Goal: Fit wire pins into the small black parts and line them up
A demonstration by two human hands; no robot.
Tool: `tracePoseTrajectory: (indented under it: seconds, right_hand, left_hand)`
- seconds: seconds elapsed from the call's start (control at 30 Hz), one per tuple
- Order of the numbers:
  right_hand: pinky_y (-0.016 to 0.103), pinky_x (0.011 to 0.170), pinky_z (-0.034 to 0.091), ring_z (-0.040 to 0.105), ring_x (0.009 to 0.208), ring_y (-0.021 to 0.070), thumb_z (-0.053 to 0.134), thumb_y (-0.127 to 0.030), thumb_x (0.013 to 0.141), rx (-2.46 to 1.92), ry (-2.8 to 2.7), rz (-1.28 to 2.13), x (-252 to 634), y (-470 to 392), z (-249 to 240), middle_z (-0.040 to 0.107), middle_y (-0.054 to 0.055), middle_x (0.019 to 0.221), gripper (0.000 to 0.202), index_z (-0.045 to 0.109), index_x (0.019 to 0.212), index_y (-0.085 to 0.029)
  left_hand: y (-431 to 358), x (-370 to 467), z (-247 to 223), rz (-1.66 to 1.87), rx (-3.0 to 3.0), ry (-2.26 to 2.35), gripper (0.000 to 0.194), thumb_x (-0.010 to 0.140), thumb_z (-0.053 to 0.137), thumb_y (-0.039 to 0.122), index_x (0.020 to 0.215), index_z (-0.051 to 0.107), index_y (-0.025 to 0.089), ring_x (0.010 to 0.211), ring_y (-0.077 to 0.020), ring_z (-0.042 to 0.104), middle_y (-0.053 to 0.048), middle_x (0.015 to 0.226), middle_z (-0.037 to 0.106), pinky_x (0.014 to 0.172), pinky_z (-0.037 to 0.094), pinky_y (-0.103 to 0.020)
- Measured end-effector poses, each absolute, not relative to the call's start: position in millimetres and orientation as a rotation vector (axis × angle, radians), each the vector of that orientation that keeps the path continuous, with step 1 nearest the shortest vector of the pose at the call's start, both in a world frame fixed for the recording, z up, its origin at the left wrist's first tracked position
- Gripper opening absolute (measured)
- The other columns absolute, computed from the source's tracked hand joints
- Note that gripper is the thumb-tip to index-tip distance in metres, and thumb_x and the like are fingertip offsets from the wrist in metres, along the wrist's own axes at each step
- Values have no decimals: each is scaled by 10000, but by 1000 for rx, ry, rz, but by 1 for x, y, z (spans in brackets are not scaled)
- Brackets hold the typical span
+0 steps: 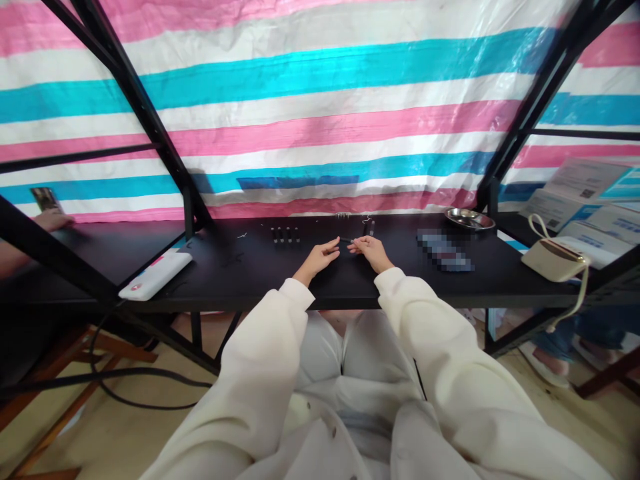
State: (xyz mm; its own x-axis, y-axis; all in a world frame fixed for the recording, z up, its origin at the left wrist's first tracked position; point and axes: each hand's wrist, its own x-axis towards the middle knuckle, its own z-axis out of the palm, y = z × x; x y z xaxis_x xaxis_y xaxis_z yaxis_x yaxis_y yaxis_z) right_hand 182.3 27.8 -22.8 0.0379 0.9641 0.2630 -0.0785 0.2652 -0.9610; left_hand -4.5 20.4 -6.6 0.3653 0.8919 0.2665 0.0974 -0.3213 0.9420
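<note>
A thin dark stick-like piece (pixel 346 241) lies level between my two hands, above the black table (pixel 240 273). The fingers of my right hand (pixel 371 251) pinch its right end. My left hand (pixel 320 257) has its fingertips at the left end, bent together. Left of my hands, several small dark cylinders (pixel 285 235) stand in a row. Behind my right hand is another small dark piece (pixel 371 228). Tiny metallic bits (pixel 343 215) sit at the table's back edge.
A white case (pixel 155 275) lies left. To the right are a blurred-out item (pixel 445 251), a metal dish (pixel 469 219), a beige bag (pixel 553 259) and white boxes (pixel 595 207). Black frame posts flank the table. Another person's hand (pixel 53 219) shows far left.
</note>
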Motion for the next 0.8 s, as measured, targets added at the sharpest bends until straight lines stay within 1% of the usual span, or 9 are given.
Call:
tracePoseTrajectory:
  seconds: [0.2, 0.37, 0.43, 0.53, 0.63, 0.73, 0.8]
  right_hand:
    - [277, 635, 498, 647, 621, 145, 697, -557, 622, -985, -1290, 1004, 183, 26, -21, 712, 87, 741, 425, 544, 716, -172]
    - [278, 646, 496, 646, 645, 146, 719, -525, 608, -981, -1304, 1008, 182, 24, -19, 713, 87, 763, 411, 550, 739, -174]
    - [277, 636, 494, 643, 643, 145, 721, -519, 606, -989, -1308, 999, 181, 23, -18, 713, 85, 774, 410, 550, 752, -176]
    - [280, 631, 492, 625, 605, 135, 715, -525, 604, -998, -1340, 1001, 180, 23, -17, 707, 74, 737, 409, 555, 746, -176]
    - [287, 641, 490, 600, 566, 124, 712, -532, 599, -1000, -1396, 1000, 178, 22, -17, 693, 55, 679, 406, 566, 729, -176]
    - [292, 643, 488, 590, 561, 123, 703, -546, 598, -993, -1428, 1000, 177, 21, -15, 680, 39, 654, 408, 582, 728, -178]
    - [293, 648, 487, 588, 569, 123, 697, -554, 600, -977, -1445, 1004, 177, 20, -14, 675, 32, 655, 410, 595, 730, -179]
  left_hand:
    - [20, -5, -6, 1051, 1699, 897, 616, 647, 733, 319, 1227, 560, 205, 1164, -260, 521, -87, 1296, 510, 1040, 347, -421]
    - [18, -4, -4, 1089, 1649, 876, 587, 664, 720, 301, 1218, 567, 179, 1151, -249, 533, -92, 1236, 571, 1008, 384, -397]
    - [17, -4, -3, 1111, 1630, 898, 560, 676, 711, 311, 1202, 582, 171, 1120, -254, 552, -93, 1186, 610, 947, 435, -381]
    - [17, -5, 0, 1163, 1600, 942, 515, 693, 694, 334, 1173, 609, 167, 1053, -268, 585, -104, 1137, 639, 801, 491, -341]
    - [18, -6, 4, 1240, 1554, 915, 487, 701, 679, 353, 1146, 629, 160, 1031, -262, 595, -126, 1140, 635, 682, 476, -274]
    - [19, -5, 7, 1260, 1483, 876, 593, 682, 689, 363, 1230, 562, 174, 993, -229, 609, -129, 1144, 631, 614, 438, -222]
    - [19, -2, 8, 1220, 1477, 896, 642, 659, 705, 368, 1250, 541, 176, 915, -197, 624, -116, 1103, 649, 582, 418, -207]
